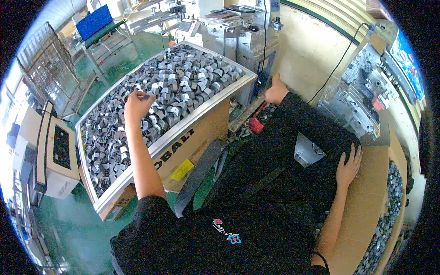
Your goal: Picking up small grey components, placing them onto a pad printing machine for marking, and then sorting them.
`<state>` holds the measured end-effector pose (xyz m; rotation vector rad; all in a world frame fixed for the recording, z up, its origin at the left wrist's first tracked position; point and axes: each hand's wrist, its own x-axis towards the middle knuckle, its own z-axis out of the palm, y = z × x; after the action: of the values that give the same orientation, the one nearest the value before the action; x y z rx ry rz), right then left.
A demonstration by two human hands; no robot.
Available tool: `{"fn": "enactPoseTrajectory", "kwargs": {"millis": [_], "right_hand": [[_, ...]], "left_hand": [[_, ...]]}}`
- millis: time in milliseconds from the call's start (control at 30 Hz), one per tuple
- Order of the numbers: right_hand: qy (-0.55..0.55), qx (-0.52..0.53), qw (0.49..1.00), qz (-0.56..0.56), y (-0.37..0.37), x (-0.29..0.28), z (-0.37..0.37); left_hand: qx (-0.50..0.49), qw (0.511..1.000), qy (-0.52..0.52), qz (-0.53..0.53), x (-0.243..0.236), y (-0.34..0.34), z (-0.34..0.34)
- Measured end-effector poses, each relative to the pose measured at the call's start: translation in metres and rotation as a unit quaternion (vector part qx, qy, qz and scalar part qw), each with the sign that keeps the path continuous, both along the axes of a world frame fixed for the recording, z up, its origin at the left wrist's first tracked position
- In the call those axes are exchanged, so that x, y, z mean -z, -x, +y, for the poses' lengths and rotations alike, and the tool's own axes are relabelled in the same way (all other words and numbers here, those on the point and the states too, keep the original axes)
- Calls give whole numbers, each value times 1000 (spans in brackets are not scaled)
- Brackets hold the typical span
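My left hand (137, 106) is over a wide tray (207, 106) with a pale metal rim, heaped with small curved grey metal pieces (185, 75). Its thumb and fingertips are closed on one small dark grey curved piece (146, 97), just above the heap. My right hand (349, 167) lies with fingers spread on the knee of my bent black-trousered leg (321, 126), holding nothing. Beside that arm stands an open cardboard box (362, 188) containing many more small grey pieces (387, 220).
Under the tray is a cardboard carton (208, 133) with a yellow label. My bare foot (277, 90) sticks out right of the tray. Machines stand at the back (229, 27) and right (350, 110); a beige cabinet (62, 156) stands left. A red object (255, 125) lies below my foot.
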<state>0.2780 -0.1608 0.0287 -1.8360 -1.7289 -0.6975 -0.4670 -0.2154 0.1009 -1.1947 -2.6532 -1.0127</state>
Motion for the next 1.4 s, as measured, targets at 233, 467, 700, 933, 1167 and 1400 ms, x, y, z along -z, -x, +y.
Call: {"fn": "enactPoseTrajectory", "kwargs": {"millis": [233, 467, 700, 933, 1167, 1400], "right_hand": [[-2, 8, 1000, -9, 0, -1, 0], [6, -1, 1000, 5, 2, -4, 0], [-10, -18, 1000, 2, -3, 1, 0], [-42, -40, 995, 86, -8, 1, 1], [103, -62, 970, 213, -64, -87, 18], [147, 201, 960, 132, -255, -192, -8]], "left_hand": [[-7, 999, 24, 43, 13, -7, 6], [-22, 996, 33, 81, 17, -12, 7], [-25, 996, 39, 77, 8, -23, 6], [-17, 984, -151, 90, -23, -41, 4], [131, 941, -309, 52, -61, -112, 11], [298, 922, -246, -27, -56, -207, 33]]}}
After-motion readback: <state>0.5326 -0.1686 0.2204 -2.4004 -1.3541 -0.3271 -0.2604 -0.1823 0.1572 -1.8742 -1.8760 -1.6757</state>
